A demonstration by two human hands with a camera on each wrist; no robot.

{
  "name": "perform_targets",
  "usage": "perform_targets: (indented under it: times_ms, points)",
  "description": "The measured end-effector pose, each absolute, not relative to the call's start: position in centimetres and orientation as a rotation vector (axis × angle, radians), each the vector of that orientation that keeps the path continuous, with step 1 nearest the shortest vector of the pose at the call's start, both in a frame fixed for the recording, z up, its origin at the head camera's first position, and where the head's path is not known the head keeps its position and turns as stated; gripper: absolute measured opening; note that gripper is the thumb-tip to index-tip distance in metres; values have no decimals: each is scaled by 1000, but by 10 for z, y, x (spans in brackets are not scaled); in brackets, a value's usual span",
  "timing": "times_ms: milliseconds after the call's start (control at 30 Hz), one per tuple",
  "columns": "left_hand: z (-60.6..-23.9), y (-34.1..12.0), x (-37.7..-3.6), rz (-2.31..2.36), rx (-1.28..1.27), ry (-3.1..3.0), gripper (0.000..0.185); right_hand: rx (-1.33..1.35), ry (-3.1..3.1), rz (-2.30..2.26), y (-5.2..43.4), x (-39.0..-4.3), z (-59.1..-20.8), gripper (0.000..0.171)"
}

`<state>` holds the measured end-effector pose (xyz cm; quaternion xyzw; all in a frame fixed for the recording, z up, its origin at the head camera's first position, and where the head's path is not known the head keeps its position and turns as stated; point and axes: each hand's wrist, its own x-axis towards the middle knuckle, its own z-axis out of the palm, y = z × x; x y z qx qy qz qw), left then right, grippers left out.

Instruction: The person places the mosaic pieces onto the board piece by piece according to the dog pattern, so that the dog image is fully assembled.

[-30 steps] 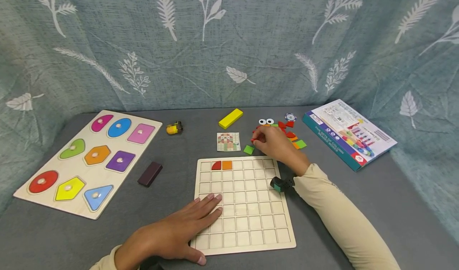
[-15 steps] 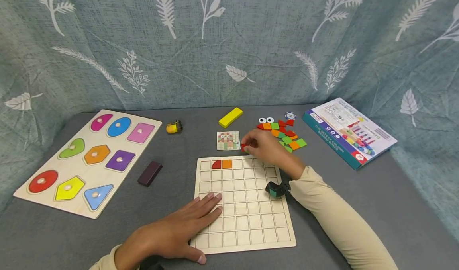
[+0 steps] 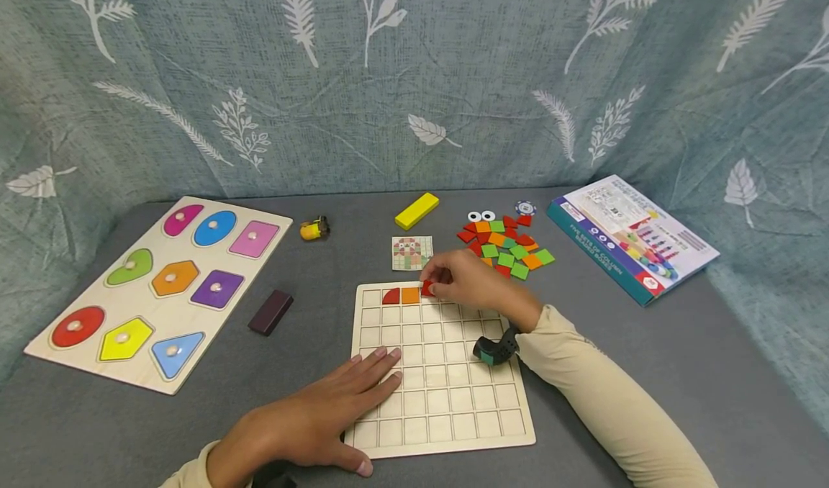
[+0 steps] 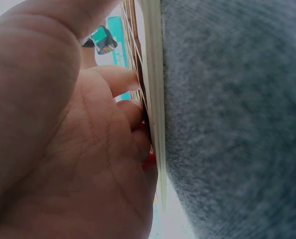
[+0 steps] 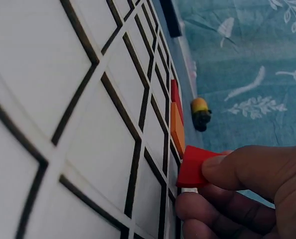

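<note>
The wooden grid board [image 3: 447, 400] lies flat at the middle of the table. In its top row sit a red quarter-round tile [image 3: 391, 296] and an orange square tile [image 3: 411, 296], side by side. My right hand [image 3: 469, 279] pinches a red tile [image 5: 190, 167] between thumb and fingers, just right of the orange one; part of this tile is covered by the thumb. With fingers outstretched, my left hand [image 3: 324, 416] rests on the board's lower left, thumb by the near edge. Behind the board lies a small pattern card [image 3: 408, 252], partly hidden by the right hand.
A pile of red, green and orange tiles [image 3: 505, 243] lies behind the right hand, with two eye tiles [image 3: 481, 216]. Around stand a yellow block [image 3: 417, 211], a dark block [image 3: 270, 313], a toy figure [image 3: 314, 228], a shape puzzle [image 3: 149, 308] and a box [image 3: 631, 236].
My right hand has moved left and nearer, from the tile pile to the board's top row, carrying the red tile. The left hand has stayed in place.
</note>
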<state>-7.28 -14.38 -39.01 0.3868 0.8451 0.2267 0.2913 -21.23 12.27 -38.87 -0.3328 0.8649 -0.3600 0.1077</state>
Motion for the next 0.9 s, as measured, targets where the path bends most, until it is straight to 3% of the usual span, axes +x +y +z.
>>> perform_targets:
  times_ms: [400, 900]
  points:
    - [-390, -143, -73, 587, 1028, 2257, 103, -955, 2628, -906, 119, -211, -391, 17]
    - [-390, -143, -73, 582, 1012, 2260, 102, -929, 2648, -838, 112, -205, -388, 7]
